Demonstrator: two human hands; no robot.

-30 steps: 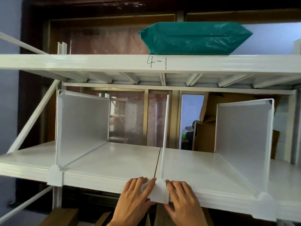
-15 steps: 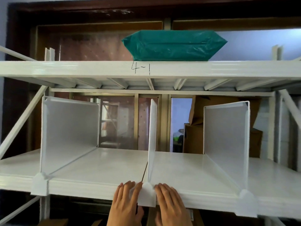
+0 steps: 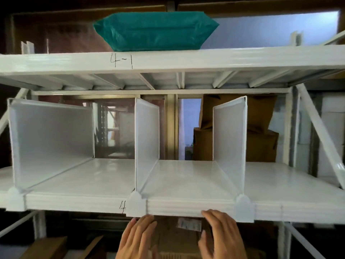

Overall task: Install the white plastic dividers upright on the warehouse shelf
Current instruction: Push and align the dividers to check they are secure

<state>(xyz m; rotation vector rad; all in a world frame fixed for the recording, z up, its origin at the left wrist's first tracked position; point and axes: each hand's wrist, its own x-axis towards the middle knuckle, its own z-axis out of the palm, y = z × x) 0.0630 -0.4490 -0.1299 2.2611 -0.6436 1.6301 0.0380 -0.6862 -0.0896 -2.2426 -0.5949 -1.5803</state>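
Directly above the left hand, the middle divider stands upright on the shelf, its length running front to back. Both grips are released and empty; the right hand hovers farther right.

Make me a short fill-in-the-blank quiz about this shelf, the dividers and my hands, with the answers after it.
1. ___ white dividers stand upright on the lower shelf.
2. The package lying on the upper shelf is ___ in colour.
3. The front edge of the upper shelf bears the handwritten mark ___.
4. The left hand and right hand are ___ the lower shelf's front edge, holding nothing.

Answers: three; green; 4-1; below
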